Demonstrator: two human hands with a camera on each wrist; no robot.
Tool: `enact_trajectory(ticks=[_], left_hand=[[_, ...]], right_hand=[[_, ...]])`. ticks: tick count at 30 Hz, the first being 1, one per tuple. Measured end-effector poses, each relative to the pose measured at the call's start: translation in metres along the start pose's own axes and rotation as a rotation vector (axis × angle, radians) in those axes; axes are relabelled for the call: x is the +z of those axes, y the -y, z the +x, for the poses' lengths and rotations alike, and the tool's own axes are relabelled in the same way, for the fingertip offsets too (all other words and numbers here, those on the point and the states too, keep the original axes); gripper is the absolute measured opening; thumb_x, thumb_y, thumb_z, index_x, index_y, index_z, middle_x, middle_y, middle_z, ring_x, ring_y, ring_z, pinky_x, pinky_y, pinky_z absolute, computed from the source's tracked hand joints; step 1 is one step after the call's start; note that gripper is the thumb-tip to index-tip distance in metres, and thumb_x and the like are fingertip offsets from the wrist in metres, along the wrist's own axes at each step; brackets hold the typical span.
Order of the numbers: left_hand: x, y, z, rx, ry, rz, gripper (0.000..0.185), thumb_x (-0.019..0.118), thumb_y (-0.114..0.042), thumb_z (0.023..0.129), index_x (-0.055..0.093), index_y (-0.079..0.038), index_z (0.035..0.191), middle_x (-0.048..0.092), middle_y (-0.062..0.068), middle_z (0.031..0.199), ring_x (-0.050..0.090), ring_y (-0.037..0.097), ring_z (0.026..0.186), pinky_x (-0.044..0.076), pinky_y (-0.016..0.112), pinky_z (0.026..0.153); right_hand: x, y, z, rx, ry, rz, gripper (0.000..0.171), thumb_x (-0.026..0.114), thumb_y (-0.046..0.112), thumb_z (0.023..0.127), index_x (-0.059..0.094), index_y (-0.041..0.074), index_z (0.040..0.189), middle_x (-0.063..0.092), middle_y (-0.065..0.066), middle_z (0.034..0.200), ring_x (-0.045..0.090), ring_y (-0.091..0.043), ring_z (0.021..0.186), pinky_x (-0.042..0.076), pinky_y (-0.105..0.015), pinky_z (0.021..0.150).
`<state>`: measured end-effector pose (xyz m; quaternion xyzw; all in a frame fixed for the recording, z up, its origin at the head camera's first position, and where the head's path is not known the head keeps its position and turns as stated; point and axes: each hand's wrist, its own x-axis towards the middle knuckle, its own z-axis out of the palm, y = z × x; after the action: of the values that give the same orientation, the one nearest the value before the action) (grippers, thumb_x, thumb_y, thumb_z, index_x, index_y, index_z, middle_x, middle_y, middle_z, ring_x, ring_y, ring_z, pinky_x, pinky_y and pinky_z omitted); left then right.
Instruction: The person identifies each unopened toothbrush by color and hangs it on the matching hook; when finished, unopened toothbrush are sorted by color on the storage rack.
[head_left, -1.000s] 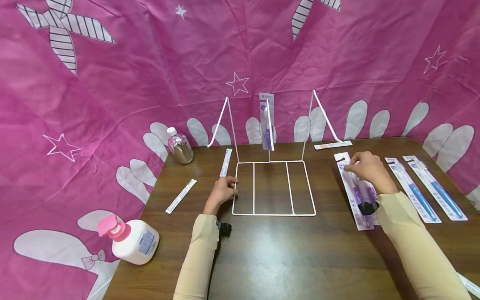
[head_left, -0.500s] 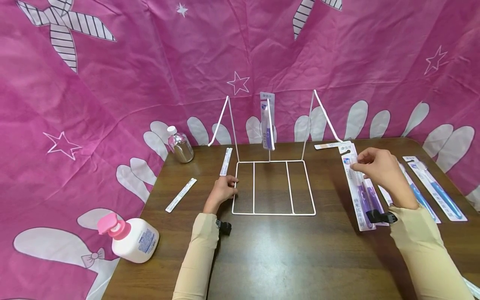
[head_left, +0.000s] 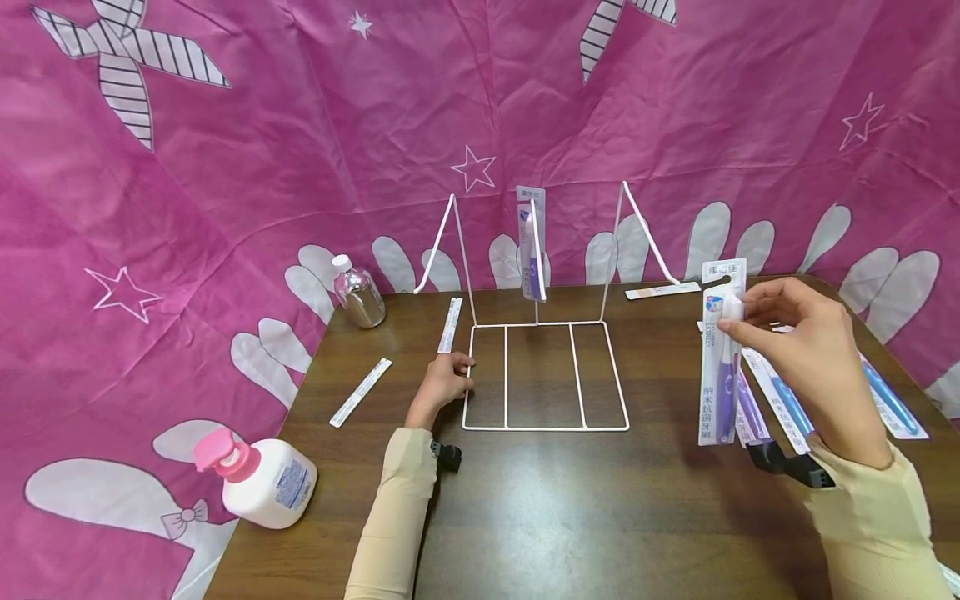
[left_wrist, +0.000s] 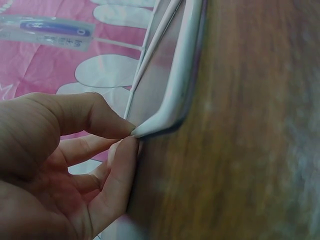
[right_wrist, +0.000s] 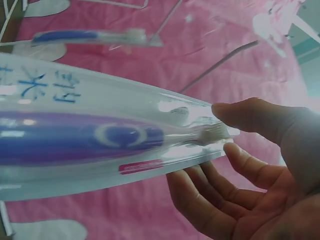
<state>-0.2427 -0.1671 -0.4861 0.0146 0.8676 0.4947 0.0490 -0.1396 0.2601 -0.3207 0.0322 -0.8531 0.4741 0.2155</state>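
On the dark brown wooden table (head_left: 570, 500), a white wire display rack (head_left: 545, 377) stands with its flat base grid toward the person and three upright hooks rising at the back. From the middle hook hangs a purple toothbrush in a clear blister pack (head_left: 531, 246).

At the rack's front left corner rests the left hand (head_left: 447, 385); the left wrist view shows its thumb and forefinger (left_wrist: 120, 172) pinching the rounded white corner of the wire frame against the tabletop.

To the right of the rack, the right hand (head_left: 806, 350) holds a second purple packaged toothbrush (head_left: 720, 354) lifted off the table, hanging nearly upright with its card header on top. Thumb and forefinger pinch the pack near the bristle end, as the right wrist view shows, with the other fingers (right_wrist: 220, 195) loosely spread beneath.

Under and beyond that hand lie more packaged toothbrushes: another purple one (head_left: 748, 408) and two blue ones (head_left: 892, 400), flat on the table. A narrow white and orange strip pack (head_left: 663, 291) lies near the rack's right hook.

On the left side lie two slim white strip packs (head_left: 363, 392), one just beside the rack, a small clear plastic bottle with a white cap (head_left: 358, 292) at the table's back edge, and a white pump bottle with a pink top (head_left: 258, 477) at the near left corner. A pink cloth with white stars and striped bows (head_left: 247, 167) hangs behind.
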Motion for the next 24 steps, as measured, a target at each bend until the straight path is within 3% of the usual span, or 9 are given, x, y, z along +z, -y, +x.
enact_trajectory(ticks=[6,13,19,24], left_hand=[[0.000,0.002,0.000,-0.003,-0.006,-0.004,0.035,0.065,0.017,0.075,0.069,0.008,0.108,0.058,0.010,0.088,0.053,0.013,0.060,0.052,0.022,0.050],[0.001,0.005,0.001,0.002,-0.007,-0.016,0.035,0.065,0.018,0.074,0.069,0.009,0.107,0.057,0.009,0.086,0.053,0.013,0.058,0.052,0.021,0.049],[0.001,0.005,0.002,-0.001,-0.008,-0.011,0.034,0.066,0.017,0.074,0.069,0.008,0.107,0.057,0.008,0.085,0.053,0.013,0.058,0.052,0.021,0.049],[0.000,0.004,0.002,0.007,0.001,-0.012,0.034,0.066,0.016,0.075,0.069,0.008,0.108,0.058,0.009,0.086,0.053,0.012,0.058,0.051,0.021,0.050]], right_hand=[[0.000,0.024,-0.013,-0.074,-0.087,0.076,0.038,0.082,-0.006,0.078,0.066,-0.001,0.112,0.069,0.010,0.092,0.065,-0.002,0.080,0.050,-0.008,0.067],[0.001,0.044,-0.027,-0.185,-0.111,0.107,0.049,0.079,-0.017,0.074,0.067,-0.006,0.120,0.069,0.002,0.096,0.066,-0.008,0.082,0.052,-0.009,0.070],[0.006,0.058,-0.038,-0.323,-0.143,0.213,0.053,0.076,-0.027,0.067,0.066,-0.015,0.117,0.071,0.000,0.098,0.066,-0.010,0.083,0.053,-0.010,0.072],[0.016,0.069,-0.042,-0.385,-0.133,0.246,0.050,0.076,-0.027,0.067,0.066,-0.017,0.115,0.071,-0.005,0.099,0.066,-0.013,0.083,0.055,-0.012,0.074]])
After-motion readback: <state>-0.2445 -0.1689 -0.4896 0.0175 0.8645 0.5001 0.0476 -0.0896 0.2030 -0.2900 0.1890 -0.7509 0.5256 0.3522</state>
